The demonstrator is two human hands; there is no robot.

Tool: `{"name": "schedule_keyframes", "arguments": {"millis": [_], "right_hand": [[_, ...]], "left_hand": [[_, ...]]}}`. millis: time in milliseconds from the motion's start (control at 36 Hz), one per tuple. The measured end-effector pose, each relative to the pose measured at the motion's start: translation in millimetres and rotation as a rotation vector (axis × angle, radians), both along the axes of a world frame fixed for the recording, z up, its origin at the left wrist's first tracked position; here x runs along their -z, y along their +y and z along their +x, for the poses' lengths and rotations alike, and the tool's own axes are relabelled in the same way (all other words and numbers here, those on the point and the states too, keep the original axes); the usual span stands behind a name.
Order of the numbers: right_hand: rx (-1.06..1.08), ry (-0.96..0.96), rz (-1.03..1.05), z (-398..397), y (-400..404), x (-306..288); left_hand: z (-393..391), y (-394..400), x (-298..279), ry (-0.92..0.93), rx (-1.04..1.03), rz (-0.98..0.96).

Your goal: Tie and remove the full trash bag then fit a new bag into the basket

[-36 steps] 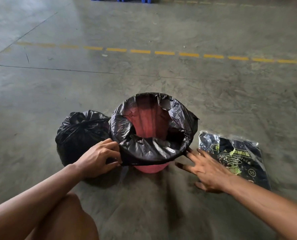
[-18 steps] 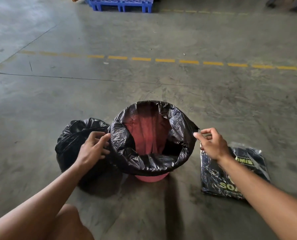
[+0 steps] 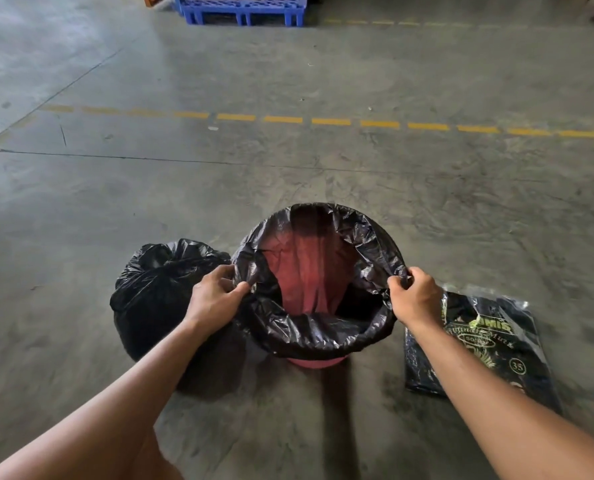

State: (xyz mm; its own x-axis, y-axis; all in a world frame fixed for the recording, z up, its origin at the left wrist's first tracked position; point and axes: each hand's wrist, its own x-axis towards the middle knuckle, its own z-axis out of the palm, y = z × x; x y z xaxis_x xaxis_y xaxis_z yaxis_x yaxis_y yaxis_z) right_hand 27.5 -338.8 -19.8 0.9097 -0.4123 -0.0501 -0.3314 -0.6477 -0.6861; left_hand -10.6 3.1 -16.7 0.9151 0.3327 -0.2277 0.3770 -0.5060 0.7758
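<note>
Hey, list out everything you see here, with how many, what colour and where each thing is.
Basket: one, red, on the floor in the middle, mostly covered by its liner.
New bag: one, black, lining the basket, its edge folded over the rim.
Full trash bag: one, black, closed at the top, on the floor left of the basket.
Pack of bags: one, black with yellow print in clear wrap, flat on the floor right of the basket.
Pallet: one, blue, far end of the floor.
Dashed line: one, yellow, across the concrete floor.
Left hand: grip closed on the new bag's left edge.
Right hand: grip pinching the right edge.
</note>
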Motion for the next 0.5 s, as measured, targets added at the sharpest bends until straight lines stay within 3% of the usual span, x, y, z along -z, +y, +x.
{"name": "schedule_keyframes", "arguments": {"millis": [500], "right_hand": [[-0.090, 0.097, -0.153, -3, -31, -13]], "left_hand": [[5, 10, -7, -0.018, 0.196, 0.082]]}}
